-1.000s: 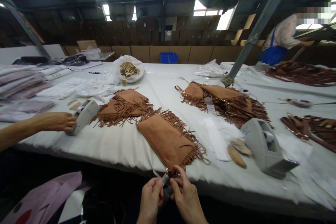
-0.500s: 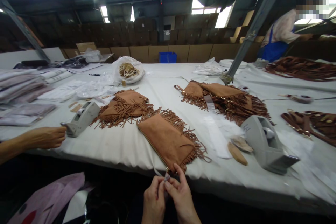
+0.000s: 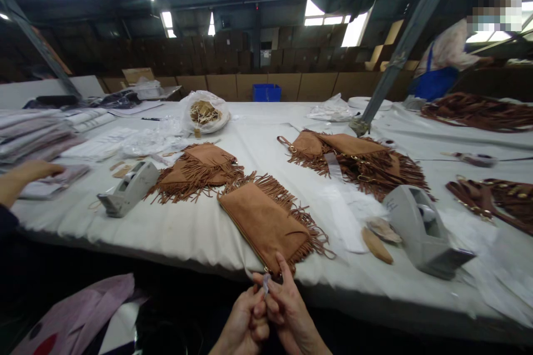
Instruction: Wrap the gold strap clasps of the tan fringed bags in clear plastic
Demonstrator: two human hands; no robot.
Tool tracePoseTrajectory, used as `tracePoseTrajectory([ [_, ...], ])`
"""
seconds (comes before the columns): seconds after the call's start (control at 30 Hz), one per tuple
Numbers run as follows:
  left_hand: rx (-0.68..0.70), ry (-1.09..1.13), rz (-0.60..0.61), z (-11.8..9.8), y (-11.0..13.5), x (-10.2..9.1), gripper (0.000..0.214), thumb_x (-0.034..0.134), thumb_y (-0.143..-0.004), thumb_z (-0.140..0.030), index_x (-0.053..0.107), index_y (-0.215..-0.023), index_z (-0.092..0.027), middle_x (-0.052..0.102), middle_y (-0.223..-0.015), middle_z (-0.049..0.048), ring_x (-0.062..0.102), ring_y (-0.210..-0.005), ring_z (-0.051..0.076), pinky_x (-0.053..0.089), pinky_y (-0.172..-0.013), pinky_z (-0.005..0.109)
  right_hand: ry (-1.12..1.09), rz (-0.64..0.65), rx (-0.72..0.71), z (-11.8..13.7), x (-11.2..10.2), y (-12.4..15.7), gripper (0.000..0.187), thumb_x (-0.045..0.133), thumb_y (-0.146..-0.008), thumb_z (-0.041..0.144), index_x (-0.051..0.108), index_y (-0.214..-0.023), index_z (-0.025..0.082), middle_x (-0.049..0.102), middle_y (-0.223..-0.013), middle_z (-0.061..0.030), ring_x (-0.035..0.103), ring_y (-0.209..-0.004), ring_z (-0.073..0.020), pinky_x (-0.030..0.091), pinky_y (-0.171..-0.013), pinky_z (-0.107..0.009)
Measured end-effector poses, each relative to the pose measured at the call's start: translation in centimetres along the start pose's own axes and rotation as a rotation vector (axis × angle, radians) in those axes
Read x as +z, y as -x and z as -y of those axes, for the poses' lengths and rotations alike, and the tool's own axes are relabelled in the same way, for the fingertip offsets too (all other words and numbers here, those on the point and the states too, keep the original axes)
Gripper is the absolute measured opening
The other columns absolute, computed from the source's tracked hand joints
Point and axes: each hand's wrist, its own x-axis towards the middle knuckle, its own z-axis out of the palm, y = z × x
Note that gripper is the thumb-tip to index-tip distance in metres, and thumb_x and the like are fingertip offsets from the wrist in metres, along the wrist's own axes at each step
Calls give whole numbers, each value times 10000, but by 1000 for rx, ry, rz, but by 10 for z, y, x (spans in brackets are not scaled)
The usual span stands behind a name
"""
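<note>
A brown suede pouch with fringe lies at the table's front edge, its zipper end toward me. Just below that end, my left hand and my right hand meet, fingertips pinched round a small crumpled strip of pale, thin wrapping. This strip sits by the zipper's metal end; whether it wraps a pull is hidden by my fingers. My right index finger is stretched out against the pouch's lower corner. Another fringed pouch lies behind to the left, and several more fringed pouches are heaped to the right.
Grey tape dispensers stand left and right. A co-worker's hand is at the left, over stacked pale wrapped items. A metal post rises from the table. Brown straps lie at the right.
The co-worker's hand has gone from the left tape dispenser back toward the pale stack. My fingers have shifted slightly round the pale strip, my left hand turning more closed. The pouch stays put.
</note>
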Motion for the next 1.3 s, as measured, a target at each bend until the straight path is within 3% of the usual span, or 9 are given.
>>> tracePoseTrajectory([
  [0.13, -151, 168, 147, -6, 2, -2, 331, 795, -619, -155, 477, -713, -141, 369, -433, -128, 124, -315, -39, 47, -327, 110, -72, 147, 108, 6, 4, -5, 706, 765, -717, 274, 350, -1286, 325, 565, -670, 84, 200, -353, 28, 111, -351, -89],
  [0.27, -76, 95, 151, -6, 4, 0, 371, 808, -635, -219, 468, -772, -162, 348, -429, -140, 110, -316, -31, 43, -327, 112, -68, 241, 165, 8, 3, -12, 438, 694, -780, 393, 477, -1141, 276, 419, -523, 136, 140, -306, 32, 89, -325, -91],
  [0.47, 217, -263, -58, -5, 5, -11, 459, 728, -708, -459, 376, -912, -244, 377, -430, -155, 121, -312, -3, 56, -335, 123, 241, 145, 172, 33, -9, -1, 732, 526, -812, 624, 232, -1401, 304, 677, -879, -67, 563, -396, -81, 254, -300, -122],
  [0.63, 348, -612, 22, 1, 7, -11, 443, 647, -763, -535, 333, -888, -249, 446, -457, -135, 245, -326, 11, 129, -344, 113, 439, -7, 54, 21, -16, -5, 917, 781, -643, 477, 275, -1365, 225, 657, -701, 3, 519, -375, -75, 287, -322, -131],
  [0.77, 193, -521, 91, -1, 19, -5, 431, 599, -786, -567, 372, -957, -244, 573, -595, -81, 332, -330, 12, 253, -353, 124, 317, -58, -3, 5, -8, -14, 793, 782, -638, 415, 362, -1270, 182, 553, -537, 87, 335, -300, -16, 217, -318, -122],
  [0.93, 151, -490, -122, -31, 30, -23, 486, 529, -822, -589, 489, -1071, -174, 695, -880, 83, 682, -727, 166, 522, -666, 279, 708, -52, 73, 39, -7, -9, 734, 513, -808, 587, 282, -1386, 198, 685, -734, -45, 588, -384, -133, 307, -299, -172],
  [1.03, 319, -477, -249, -50, 24, -24, 417, 627, -805, -495, 562, -1005, -135, 700, -957, 125, 685, -880, 193, 522, -787, 276, 1062, -215, -225, 81, -25, -8, 697, 467, -831, 581, 315, -1400, 209, 696, -701, -26, 620, -424, -160, 415, -367, -225],
  [1.17, 301, -279, -259, -60, 8, 3, 304, 671, -816, -335, 573, -1023, -136, 694, -1023, 151, 675, -971, 222, 532, -841, 304, 1395, -572, -725, 136, -66, -10, 538, 467, -837, 537, 551, -1233, 183, 719, -744, -56, 681, -606, -201, 522, -608, -294],
  [1.3, 328, -266, -275, -61, -19, 26, 314, 779, -707, -308, 585, -885, -138, 699, -806, 80, 669, -633, 121, 510, -540, 180, 1602, -831, -1044, 171, -116, -11, 528, 425, -849, 536, 616, -1161, 157, 727, -793, -90, 669, -596, -218, 512, -601, -310],
])
